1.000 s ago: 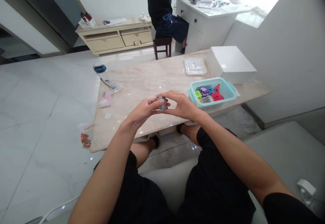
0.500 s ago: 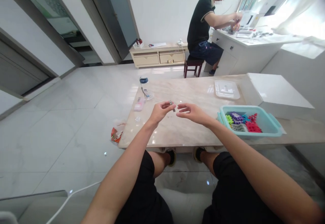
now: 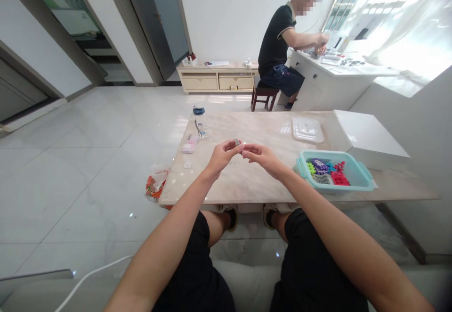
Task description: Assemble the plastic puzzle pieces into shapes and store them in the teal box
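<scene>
My left hand [image 3: 223, 156] is closed in a pinch on a small grey building piece [image 3: 237, 142], part of which shows above the fingers. My right hand [image 3: 263, 157] meets it from the right, thumb and fingers closed at the lower end of the same piece, where the fingertips hide most of it. Both hands are above the middle of the marble-patterned table [image 3: 226, 189]. A small white flat piece [image 3: 187, 165] lies on the tabletop to the left of my left hand.
At right stands a turquoise basket [image 3: 356, 187] with several coloured building pieces [image 3: 326, 169]. Behind it are a clear lid [image 3: 307, 129] and a white box [image 3: 370, 133]. A blue-capped bottle [image 3: 199, 122] and pink box [image 3: 189, 146] stand left. A person [image 3: 277, 43] sits at a far desk.
My right hand has moved left and its fingers have closed at the grey piece, touching my left fingertips. The view has shifted slightly.
</scene>
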`<state>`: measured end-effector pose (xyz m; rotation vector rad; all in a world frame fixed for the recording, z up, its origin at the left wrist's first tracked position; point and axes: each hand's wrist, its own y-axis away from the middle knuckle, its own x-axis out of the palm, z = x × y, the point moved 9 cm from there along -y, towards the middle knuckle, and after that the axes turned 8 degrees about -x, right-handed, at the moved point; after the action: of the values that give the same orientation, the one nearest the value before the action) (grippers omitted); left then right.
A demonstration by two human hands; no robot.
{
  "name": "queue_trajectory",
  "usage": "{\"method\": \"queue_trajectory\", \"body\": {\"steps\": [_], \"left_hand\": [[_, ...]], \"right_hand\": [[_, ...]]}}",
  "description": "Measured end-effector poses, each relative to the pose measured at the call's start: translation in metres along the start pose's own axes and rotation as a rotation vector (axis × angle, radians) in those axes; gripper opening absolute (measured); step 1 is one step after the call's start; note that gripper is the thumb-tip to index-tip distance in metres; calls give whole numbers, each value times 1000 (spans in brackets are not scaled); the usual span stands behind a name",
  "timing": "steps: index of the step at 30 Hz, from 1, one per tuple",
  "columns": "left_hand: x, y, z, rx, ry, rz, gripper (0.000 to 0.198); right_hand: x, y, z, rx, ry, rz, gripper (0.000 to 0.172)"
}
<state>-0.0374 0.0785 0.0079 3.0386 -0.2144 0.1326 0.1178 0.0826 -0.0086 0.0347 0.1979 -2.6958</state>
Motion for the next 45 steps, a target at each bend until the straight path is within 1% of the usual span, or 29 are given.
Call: {"method": "queue_trajectory", "body": {"steps": [3, 7, 10, 13, 15, 17, 19, 21, 23, 25, 27, 31, 36, 39, 42, 45], "left_hand": [[-2, -1, 4, 10, -58, -39, 50], [1, 0, 9, -18, -68, 28, 53], [2, 1, 10, -35, -71, 82, 55], [2, -1, 13, -43, -72, 115, 58], [-1, -4, 17, -51, -89, 76, 63], [-9, -9, 21, -47, -128, -31, 70], [-14, -12, 26, -57, -168, -121, 71], [-13, -16, 35, -104, -186, -137, 64], [-10, -19, 44, -165, -192, -128, 55], [-11, -20, 52, -208, -212, -142, 45], [-15, -21, 57, -230, -231, -170, 36], [-20, -25, 58, -238, -247, -191, 33], [-13, -30, 58, -242, -273, -142, 33], [-7, -29, 59, -249, -280, -111, 35], [3, -27, 63, -284, -299, -40, 40], [14, -25, 68, -314, -289, 38, 47]], "right_hand": [[5, -5, -3, -38, 11, 37, 52], [14, -9, -8, -60, 36, 107, 46], [18, -10, -10, -62, 21, 116, 49], [16, -10, -10, -70, 23, 104, 53], [12, -10, -13, -56, 59, 99, 56], [4, -10, -19, -36, 137, 68, 56], [-7, -11, -23, -47, 270, 30, 51], [-17, -12, -26, -101, 443, -5, 46], [-22, -14, -27, -171, 622, -20, 45], [-21, -15, -29, -224, 764, -12, 47], [-16, -16, -30, -266, 855, 24, 47], [-5, -17, -28, -317, 947, 75, 47], [-7, -14, -28, -311, 909, 88, 51], [-13, -11, -31, -309, 875, 89, 46], [-21, -6, -32, -324, 853, 72, 42], [-26, 0, -32, -337, 829, 58, 42]]}}
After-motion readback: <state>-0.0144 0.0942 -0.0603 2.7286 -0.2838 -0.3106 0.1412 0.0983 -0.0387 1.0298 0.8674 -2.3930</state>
